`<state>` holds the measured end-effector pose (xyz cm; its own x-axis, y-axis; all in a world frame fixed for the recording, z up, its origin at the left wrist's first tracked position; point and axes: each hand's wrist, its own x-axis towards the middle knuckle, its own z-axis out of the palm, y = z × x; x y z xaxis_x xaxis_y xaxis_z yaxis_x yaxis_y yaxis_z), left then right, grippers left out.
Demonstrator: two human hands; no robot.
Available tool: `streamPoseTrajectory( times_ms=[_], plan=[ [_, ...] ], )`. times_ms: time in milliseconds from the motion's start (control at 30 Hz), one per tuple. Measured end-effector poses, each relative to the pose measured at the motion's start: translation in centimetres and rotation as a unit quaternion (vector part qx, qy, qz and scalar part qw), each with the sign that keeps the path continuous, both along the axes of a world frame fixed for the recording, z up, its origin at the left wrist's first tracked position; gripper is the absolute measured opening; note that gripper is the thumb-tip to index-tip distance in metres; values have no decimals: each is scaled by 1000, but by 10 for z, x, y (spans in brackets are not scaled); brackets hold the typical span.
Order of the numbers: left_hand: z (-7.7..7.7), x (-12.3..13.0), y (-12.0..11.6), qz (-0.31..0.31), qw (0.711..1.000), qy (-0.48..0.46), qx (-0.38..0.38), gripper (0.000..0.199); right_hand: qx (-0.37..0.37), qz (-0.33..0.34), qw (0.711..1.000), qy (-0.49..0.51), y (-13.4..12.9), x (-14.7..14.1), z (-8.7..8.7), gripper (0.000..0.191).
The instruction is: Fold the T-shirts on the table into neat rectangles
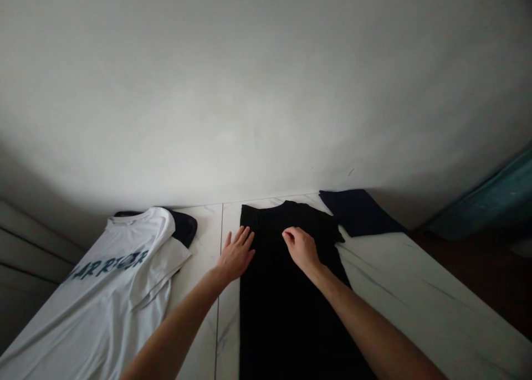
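A black T-shirt (286, 324) lies flat and lengthwise on a white marble-patterned table (399, 280), with its collar at the far end. My left hand (236, 253) rests with fingers spread at the shirt's left edge, holding nothing. My right hand (301, 250) sits on the shirt's upper chest, its fingertips pinching the black cloth. To the left lies a white T-shirt (112, 280) with dark blue lettering, partly folded over at its side. A dark garment (185, 227) shows from under it.
A navy cloth (357, 214) lies at the table's far edge, right of the black shirt. A white wall (266, 92) rises behind the table. A teal fabric (482, 203) hangs at the far right, above a dark floor (469, 269). A seam crosses the tabletop between the shirts.
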<state>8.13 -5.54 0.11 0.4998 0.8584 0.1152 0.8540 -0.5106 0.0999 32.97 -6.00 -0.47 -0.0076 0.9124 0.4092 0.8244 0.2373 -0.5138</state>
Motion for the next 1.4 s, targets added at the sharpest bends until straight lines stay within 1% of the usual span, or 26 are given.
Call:
streamPoseTrajectory(
  times_ms=[67, 133, 200, 267, 367, 467, 533, 600, 667, 767, 833, 867, 933, 1033, 1200, 1267, 1333, 1400],
  plan=[
    [0, -6, -51, -22, 1000, 6, 8, 54, -13, 1, 1000, -7, -12, -1, 3, 19],
    [-1, -11, -102, -37, 999, 6, 23, 55, -22, 33, 999, -27, -21, -4, 4, 13],
    [-5, -13, -150, -47, 998, 8, 44, 59, -24, 67, 995, -64, -25, -7, 2, 6],
    [-12, -14, -190, -53, 996, 13, 66, 65, -27, 83, 990, -108, -24, -11, 0, 11],
    [-27, -13, -236, -63, 993, 17, 101, 68, -42, 85, 980, -173, -20, -17, 0, 13],
    [-40, -13, -265, -68, 990, 19, 119, 67, -30, 96, 967, -235, -19, -18, 5, 19],
    [-44, -13, -276, -68, 990, 21, 120, 67, -16, 114, 953, -279, -21, -18, 10, 23],
    [-44, -15, -284, -71, 990, 20, 120, 66, -21, 131, 939, -318, -26, -17, 14, 27],
    [-42, -17, -289, -76, 989, 16, 125, 63, -27, 129, 936, -327, -35, -18, 17, 31],
    [-37, -20, -293, -86, 986, 0, 141, 55, -17, 124, 954, -274, -56, -26, 19, 35],
    [-34, -18, -295, -84, 985, -31, 147, 48, -32, 149, 962, -225, -76, -33, 20, 27],
    [-32, -17, -297, -78, 985, -54, 142, 42, -52, 157, 965, -202, -87, -37, 21, 20],
    [-28, -11, -300, -55, 984, -110, 125, 31, -102, 151, 970, -159, -110, -42, 23, 12],
    [-23, -2, -303, -23, 981, -163, 99, 19, -162, 128, 972, -114, -140, -47, 27, 12],
    [-20, 7, -300, -2, 978, -184, 99, 17, -214, 141, 963, -81, -183, -55, 31, 5],
    [-20, 7, -299, -7, 976, -188, 112, 21, -226, 151, 961, -59, -203, -57, 31, 3],
    [-21, 4, -298, -14, 974, -191, 123, 25, -233, 175, 956, -36, -224, -57, 29, 1],
    [-21, -1, -299, -11, 973, -194, 127, 24, -218, 208, 953, -26, -244, -55, 22, 14]
  ],
)
